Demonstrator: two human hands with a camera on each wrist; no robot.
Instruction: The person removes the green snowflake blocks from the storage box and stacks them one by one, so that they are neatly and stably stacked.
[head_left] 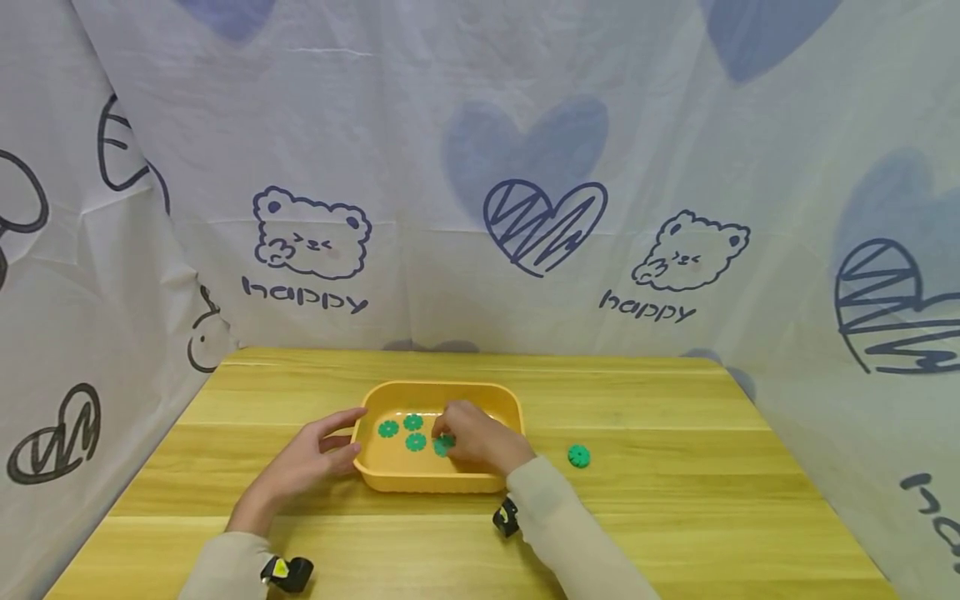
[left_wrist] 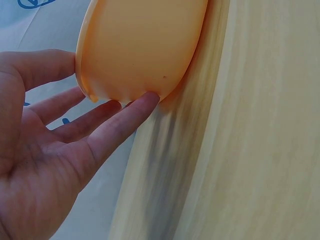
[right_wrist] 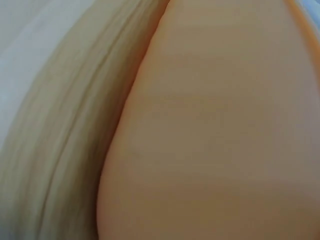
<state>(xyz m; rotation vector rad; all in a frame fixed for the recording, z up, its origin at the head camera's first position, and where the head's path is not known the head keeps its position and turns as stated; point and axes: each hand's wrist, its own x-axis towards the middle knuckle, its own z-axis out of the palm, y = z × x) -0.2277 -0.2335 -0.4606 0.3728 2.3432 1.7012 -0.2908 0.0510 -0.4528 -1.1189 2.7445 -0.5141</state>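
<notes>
Inside the yellow tray [head_left: 420, 482], my right hand [head_left: 480, 437] is lowered with curled fingers on a green notched disc [head_left: 442, 447], partly covered by the fingertips. Several similar discs, one of them a green disc [head_left: 416, 442], lie flat on the tray floor to its left. My left hand [head_left: 303, 458] touches the tray's left end from outside, fingers spread and relaxed. In the left wrist view, the left hand [left_wrist: 60, 135] has its fingertips against the rim and outer wall of the tray [left_wrist: 142, 50]. The tray wall [right_wrist: 210, 120] fills most of the right wrist view, which hides the right hand.
Right of the tray, a green piece [head_left: 579, 456], perhaps several discs together, rests on the wooden table [head_left: 675, 500]. A white cloth [head_left: 435, 275] with hearts and bears hangs behind the table and along both sides. Each wrist wears a small black device.
</notes>
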